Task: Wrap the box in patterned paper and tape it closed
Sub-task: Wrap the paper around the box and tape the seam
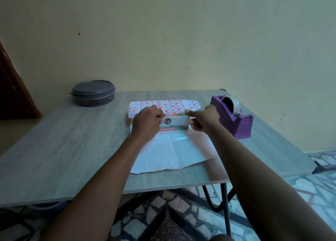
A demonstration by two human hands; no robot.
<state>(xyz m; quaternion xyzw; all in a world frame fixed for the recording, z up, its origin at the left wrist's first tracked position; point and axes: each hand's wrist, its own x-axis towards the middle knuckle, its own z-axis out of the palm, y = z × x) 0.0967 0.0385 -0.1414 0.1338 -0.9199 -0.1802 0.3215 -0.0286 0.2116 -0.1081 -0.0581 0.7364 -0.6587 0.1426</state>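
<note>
a grey wood-grain table (72,149) is seen set against a yellow wall, and near the middle of its far half a sheet of patterned wrapping paper (169,153) is spread white side up, with its far edge folded over so that the printed side (174,105) is shown. on that sheet, a tea box (172,123) is stood, printed face toward the viewer, with its long axis running left to right, parallel to the table's near edge. the far flap is being drawn toward the box's top edge.

the box is judged light and stiff, its glossy card probably a little slippery, so it is best steadied at its two short ends. the paper is judged thin, easily creased and torn, and is best taken by its edge close to the box corners.

a purple tape dispenser (234,117) is placed just beside the box on the right, and a round lidded container (93,93) is kept well apart at the far left corner.

the left end of the box is grasped, along with the paper edge, by the curled fingers of the left hand (147,120). the right end is pinched by the right hand (203,119), its index finger laid along the top.
</note>
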